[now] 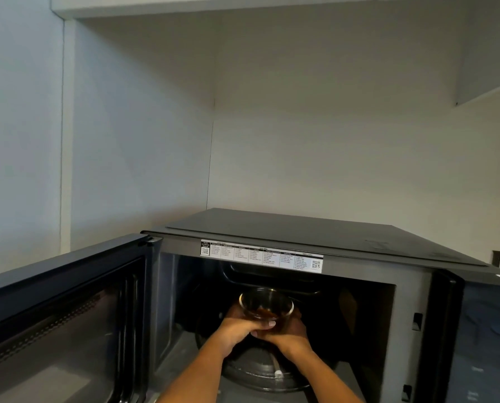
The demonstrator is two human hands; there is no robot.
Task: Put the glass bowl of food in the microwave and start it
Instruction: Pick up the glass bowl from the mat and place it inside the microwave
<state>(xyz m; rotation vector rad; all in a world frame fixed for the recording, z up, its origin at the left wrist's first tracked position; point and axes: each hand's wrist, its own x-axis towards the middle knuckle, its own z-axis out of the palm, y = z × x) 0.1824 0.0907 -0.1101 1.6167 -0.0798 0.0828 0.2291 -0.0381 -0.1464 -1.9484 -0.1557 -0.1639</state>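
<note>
A black countertop microwave oven [315,237] stands with its dark, windowed door [63,315] swung wide to the left of the cavity. Inside the cavity, the left hand [237,327] and the right hand [286,330] meet around a small round clear glass bowl [266,305] holding dark brown food, fingers curled shut on its lower wall from either side, both equally near. The bowl sits upright just beyond the fingertips, deeper into the microwave and above the round glass turntable [260,370]; whether it touches the turntable cannot be told. Lowering straight down looks the likely next move. Right of the cavity lies the dark control panel [487,330].
</note>
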